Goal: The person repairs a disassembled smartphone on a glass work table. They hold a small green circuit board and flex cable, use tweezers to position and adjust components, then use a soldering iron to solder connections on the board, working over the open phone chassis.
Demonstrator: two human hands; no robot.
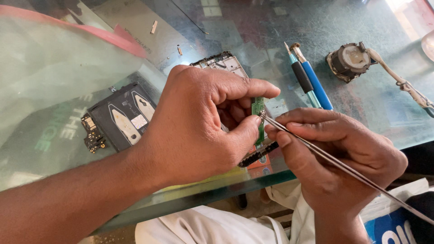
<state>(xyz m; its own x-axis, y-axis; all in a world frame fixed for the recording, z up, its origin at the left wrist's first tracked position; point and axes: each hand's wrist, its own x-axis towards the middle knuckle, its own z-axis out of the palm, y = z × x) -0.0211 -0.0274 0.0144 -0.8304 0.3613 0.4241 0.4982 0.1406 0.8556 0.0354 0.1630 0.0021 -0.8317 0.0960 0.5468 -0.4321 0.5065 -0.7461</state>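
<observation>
Surface: glass tabletop (361, 104), greenish, scuffed.
Left hand (199, 126): pinching a small green circuit board (257, 118).
Right hand (334, 153): gripping metal tweezers (334, 161) at the board.
Nearby: blue screwdrivers (312, 81).

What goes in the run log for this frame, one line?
left hand: pinches green circuit board | right hand: holds tweezers, tips at board | surface: glass table

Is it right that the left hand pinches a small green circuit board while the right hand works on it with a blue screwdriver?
Not quite. The head view shows the right hand holding metal tweezers, tips at the small green circuit board. The blue screwdriver lies untouched on the glass table. The left hand does pinch the board.
</observation>
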